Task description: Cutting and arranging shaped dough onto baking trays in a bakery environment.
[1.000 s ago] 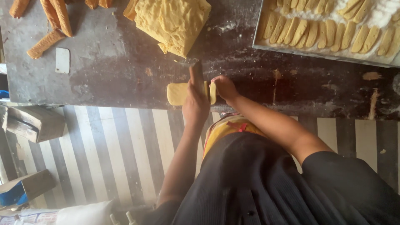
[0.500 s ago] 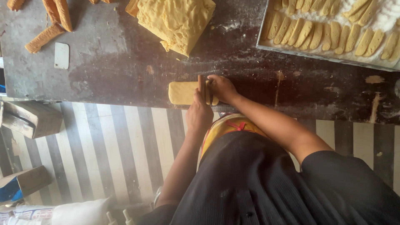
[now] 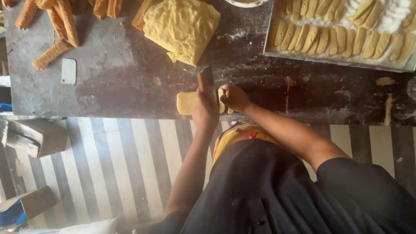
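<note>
A flat, pale yellow slab of dough [image 3: 186, 103] lies at the near edge of the dark worktable [image 3: 130, 86]. My left hand [image 3: 205, 111] is shut on a dark flat blade [image 3: 207, 77], which stands across the slab. Just to the right, my right hand [image 3: 234, 97] rests its fingers on the slab's right end and holds it down. The part of the slab under my hands is hidden.
A big block of yellow dough [image 3: 182, 27] sits behind the blade. A tray [image 3: 277, 55] of pale dough sticks fills the far right. Orange fried sticks [image 3: 56, 26] and a small white scraper [image 3: 68, 70] lie far left. Cardboard boxes [image 3: 34, 136] stand on the striped floor.
My left hand has shifted the blade slightly to the right along the slab. My right hand has stayed on the slab's end. The view has moved a little.
</note>
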